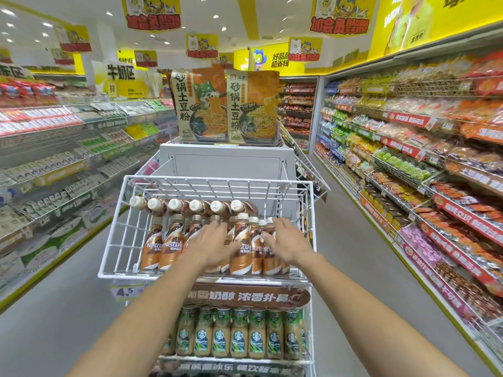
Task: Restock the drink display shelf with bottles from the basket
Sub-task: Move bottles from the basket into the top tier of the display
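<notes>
A white wire display shelf (117, 227) stands at the end of the aisle in front of me. Brown Nescafe coffee bottles (168, 246) stand upright along its front, and more bottles (196, 206) lie on their sides at the back. My left hand (209, 246) reaches over the standing bottles with fingers spread, touching their tops. My right hand (285, 240) rests with fingers apart on the right-hand bottles. Neither hand grips a bottle. No basket is in view.
A lower tier holds green-labelled Starbucks bottles (239, 333). Two large noodle packs (226, 104) stand on top of the unit. Stocked shelves line the aisle at left (54, 159) and right (422, 172), with grey floor (353, 240) between.
</notes>
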Tool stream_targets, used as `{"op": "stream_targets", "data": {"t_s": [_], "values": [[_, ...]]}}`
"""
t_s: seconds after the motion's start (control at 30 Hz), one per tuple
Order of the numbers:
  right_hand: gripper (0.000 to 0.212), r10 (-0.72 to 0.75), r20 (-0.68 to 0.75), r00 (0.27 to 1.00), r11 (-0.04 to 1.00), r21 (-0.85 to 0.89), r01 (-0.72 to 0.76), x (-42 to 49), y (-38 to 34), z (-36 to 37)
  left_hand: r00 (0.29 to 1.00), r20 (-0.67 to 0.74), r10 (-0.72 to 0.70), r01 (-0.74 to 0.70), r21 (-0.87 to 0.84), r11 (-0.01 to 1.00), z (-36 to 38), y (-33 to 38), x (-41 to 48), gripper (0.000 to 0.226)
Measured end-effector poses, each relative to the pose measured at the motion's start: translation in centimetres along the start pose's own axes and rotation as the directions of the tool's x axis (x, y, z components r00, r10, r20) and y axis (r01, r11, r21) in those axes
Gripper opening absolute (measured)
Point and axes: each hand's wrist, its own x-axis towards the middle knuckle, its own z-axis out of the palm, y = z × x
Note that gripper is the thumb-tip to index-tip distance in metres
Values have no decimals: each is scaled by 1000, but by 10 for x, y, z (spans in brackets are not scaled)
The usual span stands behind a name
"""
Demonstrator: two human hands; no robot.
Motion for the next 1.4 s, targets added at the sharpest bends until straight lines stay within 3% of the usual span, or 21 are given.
{"op": "stream_targets", "data": {"t_s": [0.1,0.27,0.5,0.63,0.77,0.9,1.13,1.23,1.4], "values": [[75,-12,76,997,982,-186,26,-46,-21,-18,993,82,89,-105,209,972,-32,-9,-36,81],[73,-14,55,998,954,-298,30,-129,-57,-23,970,55,235,-241,288,927,-56,-9,-115,70],[74,0,104,995,941,-338,35,-211,-71,19,962,129,240,-265,237,935,-30,-29,-204,68],[73,18,216,976,946,-321,53,-236,-56,81,955,226,192,-229,154,961,24,-49,-237,67],[73,47,386,921,957,-281,69,-245,-27,177,926,365,102,-140,81,987,114,-79,-270,60],[69,30,553,833,971,-215,108,-260,8,318,882,471,-32,8,52,999,247,-120,-316,60],[66,39,761,648,980,-156,126,-345,71,600,707,681,-191,240,23,971,516,-191,-453,63],[61,18,766,642,983,-132,130,-353,92,714,681,697,-226,307,8,952,622,-226,-488,64],[66,-33,729,683,978,-118,173,-344,123,885,715,653,-249,371,-52,927,777,-282,-512,55]]}}
